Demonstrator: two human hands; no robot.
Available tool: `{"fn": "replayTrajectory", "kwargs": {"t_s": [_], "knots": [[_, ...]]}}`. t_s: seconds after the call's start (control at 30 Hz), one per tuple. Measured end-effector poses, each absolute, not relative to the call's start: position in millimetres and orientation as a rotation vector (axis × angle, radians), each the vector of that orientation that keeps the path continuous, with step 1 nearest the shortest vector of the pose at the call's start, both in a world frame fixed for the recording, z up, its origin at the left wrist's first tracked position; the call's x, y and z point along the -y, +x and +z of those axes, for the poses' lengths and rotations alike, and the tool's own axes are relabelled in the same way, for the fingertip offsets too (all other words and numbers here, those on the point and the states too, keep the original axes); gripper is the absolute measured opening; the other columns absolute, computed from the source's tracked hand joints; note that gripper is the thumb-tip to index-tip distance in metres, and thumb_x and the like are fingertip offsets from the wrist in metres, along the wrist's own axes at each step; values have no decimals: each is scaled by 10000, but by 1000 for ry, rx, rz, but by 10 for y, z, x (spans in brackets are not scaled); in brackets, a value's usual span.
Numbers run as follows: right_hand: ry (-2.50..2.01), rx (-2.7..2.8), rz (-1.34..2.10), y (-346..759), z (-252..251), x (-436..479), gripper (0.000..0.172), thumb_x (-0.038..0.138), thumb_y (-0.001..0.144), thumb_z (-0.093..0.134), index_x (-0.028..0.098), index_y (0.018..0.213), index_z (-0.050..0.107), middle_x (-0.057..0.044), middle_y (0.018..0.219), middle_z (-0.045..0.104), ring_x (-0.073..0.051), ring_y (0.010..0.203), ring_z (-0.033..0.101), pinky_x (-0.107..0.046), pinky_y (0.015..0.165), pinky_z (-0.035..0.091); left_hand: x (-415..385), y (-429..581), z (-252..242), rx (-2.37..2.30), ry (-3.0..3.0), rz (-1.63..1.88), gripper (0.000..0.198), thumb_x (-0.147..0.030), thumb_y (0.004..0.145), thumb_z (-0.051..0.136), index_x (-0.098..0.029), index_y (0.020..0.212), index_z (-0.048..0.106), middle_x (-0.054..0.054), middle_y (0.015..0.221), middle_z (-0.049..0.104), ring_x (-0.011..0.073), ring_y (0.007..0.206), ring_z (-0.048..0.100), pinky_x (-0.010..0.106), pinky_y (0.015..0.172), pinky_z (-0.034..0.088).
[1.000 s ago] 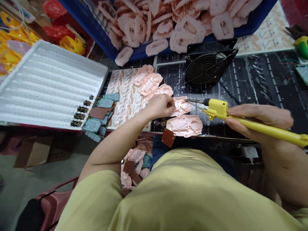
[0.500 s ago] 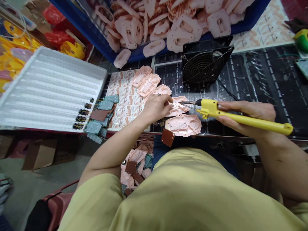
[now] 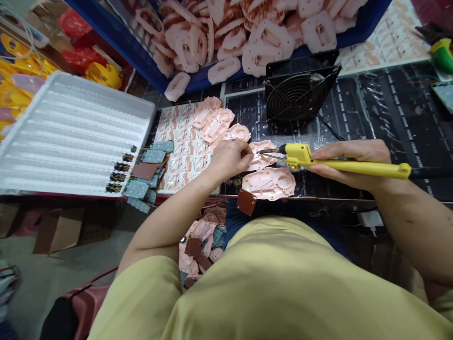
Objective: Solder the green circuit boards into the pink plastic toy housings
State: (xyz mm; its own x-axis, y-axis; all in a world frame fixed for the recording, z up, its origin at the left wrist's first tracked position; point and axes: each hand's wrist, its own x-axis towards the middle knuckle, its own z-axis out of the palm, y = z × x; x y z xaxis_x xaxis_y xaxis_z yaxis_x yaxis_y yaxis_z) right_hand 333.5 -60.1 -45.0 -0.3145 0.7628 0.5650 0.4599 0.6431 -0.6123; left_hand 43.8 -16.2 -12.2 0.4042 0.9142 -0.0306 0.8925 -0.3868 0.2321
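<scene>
At the front edge of the bench (image 3: 389, 104), the pink plastic shell (image 3: 265, 159) lies flat. The left hand (image 3: 230, 158) is curled shut on its left end, pinning it down. The right hand (image 3: 348, 163) is wrapped tight around a yellow soldering iron (image 3: 300, 156), whose tip sits on the shell right by the left fingertips (the actual joint is too small to make out). Just below both hands is a second pink shell (image 3: 271, 183), with a brown board (image 3: 247, 202) hanging off the bench edge beside it. Beyond the hands stands a black fan (image 3: 295, 97), then a blue bin (image 3: 368, 23) heaped with more shells. Out past the left hand there's a clump of green boards (image 3: 145, 172) next to a white ribbed tray (image 3: 78, 127).
</scene>
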Motion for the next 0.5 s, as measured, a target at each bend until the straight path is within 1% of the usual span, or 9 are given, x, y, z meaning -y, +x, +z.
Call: {"fn": "replayTrajectory", "kwargs": {"t_s": [0.13,0.2,0.33,0.4,0.5], "knots": [[-939,2002,461,3346,-405,514,252,518,824,748,271,872,740,17,848,743,-184,715,721,-274,666,633,148,459,-109,-1624,2433,106,222,-268,791,560,-175,820,759,54,756,742,196,719,662,321,747,512],[-915,2022,460,3355,-375,474,256,522,822,749,270,871,741,24,843,743,-179,713,722,-264,649,627,149,469,-96,-1638,2410,85,226,-269,790,563,-168,833,760,62,764,742,199,711,659,326,739,511],[-826,2046,387,3399,-315,457,182,411,805,796,253,870,736,25,841,745,-155,694,719,-217,618,601,157,479,-76,-1648,2385,84,207,-256,779,567,-170,816,752,61,753,737,197,706,653,326,732,509],[-856,1974,313,3432,-297,487,175,375,796,810,233,864,734,6,828,744,-151,667,713,-207,579,581,158,479,-72,-1641,2383,90,195,-251,772,572,-173,804,747,57,750,736,195,711,652,327,740,507],[-950,1871,223,3462,-306,555,205,394,787,816,221,860,733,-10,796,740,-149,611,696,-208,498,539,150,476,-71,-1627,2382,94,189,-249,768,573,-178,805,744,50,752,738,194,726,654,330,755,504]]}}
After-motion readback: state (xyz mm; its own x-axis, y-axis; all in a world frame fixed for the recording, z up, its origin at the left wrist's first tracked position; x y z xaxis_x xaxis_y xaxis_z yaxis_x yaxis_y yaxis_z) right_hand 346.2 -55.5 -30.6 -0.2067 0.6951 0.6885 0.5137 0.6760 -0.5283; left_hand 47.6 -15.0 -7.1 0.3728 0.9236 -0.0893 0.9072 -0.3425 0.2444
